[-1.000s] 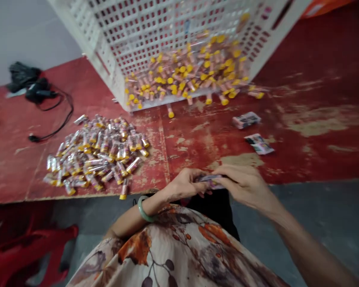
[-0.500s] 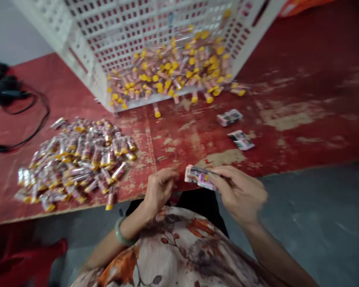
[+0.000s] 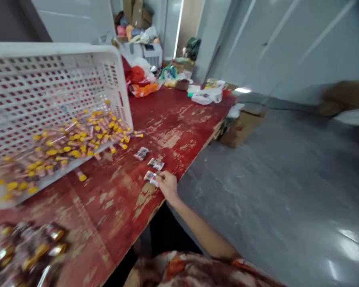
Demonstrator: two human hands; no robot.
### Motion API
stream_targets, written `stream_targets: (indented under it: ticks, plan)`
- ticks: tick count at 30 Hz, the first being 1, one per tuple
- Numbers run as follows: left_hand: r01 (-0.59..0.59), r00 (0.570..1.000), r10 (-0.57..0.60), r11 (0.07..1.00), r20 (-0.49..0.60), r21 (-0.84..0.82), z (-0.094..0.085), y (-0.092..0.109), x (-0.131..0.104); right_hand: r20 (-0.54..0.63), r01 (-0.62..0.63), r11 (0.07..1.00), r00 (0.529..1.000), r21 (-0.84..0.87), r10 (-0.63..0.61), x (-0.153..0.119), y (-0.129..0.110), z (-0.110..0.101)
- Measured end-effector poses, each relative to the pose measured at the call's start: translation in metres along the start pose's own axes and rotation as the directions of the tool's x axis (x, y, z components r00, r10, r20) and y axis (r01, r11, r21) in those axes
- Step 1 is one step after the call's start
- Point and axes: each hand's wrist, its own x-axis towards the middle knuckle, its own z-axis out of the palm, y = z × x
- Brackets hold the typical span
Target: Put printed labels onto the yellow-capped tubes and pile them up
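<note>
Right hand point(image 3: 168, 185), seemingly still pinching a packet point(image 3: 150, 177), has brought it mid-frame to the table point(image 3: 124, 193), making three; left hand unseen.

Single head-worn view, taken from above the wearer's side of a scuffed red wooden table point(image 3: 167, 111), facing forward and obliquely downward along its near edge toward the far right corner; the near edge lies close, the pale grey panelled wall point(image 3: 287, 24) well beyond.
</note>
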Motion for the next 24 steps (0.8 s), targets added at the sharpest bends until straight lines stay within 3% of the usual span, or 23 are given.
stream_targets:
  ticks: [5, 10, 15, 20, 24]
  plan:
    - [0.240, 0.969, -0.246, 0.961, 0.025, 0.137, 0.000, -0.005, -0.036, 0.066, 0.033, 0.993, 0.997, -0.111, -0.026, 0.012, 0.016, -0.027]
    - [0.088, 0.993, -0.104, 0.969, 0.061, 0.232, -0.013, 0.003, -0.047, 0.153, 0.102, 0.964, 0.986, -0.245, -0.066, 0.013, 0.014, -0.034]
    - [0.182, 0.980, -0.199, 0.867, -0.014, 0.464, -0.028, 0.009, -0.046, 0.192, 0.129, 0.936, 0.979, -0.328, -0.068, 0.014, 0.010, -0.028]
    - [0.038, 0.997, -0.008, 0.933, -0.083, 0.358, -0.034, 0.015, -0.040, 0.140, 0.099, 0.940, 0.989, -0.325, -0.056, 0.016, 0.009, -0.021]
    - [-0.026, 0.999, 0.038, 0.954, -0.035, 0.299, -0.034, 0.021, -0.040, 0.107, 0.072, 0.960, 0.993, -0.271, -0.044, 0.017, 0.007, -0.019]
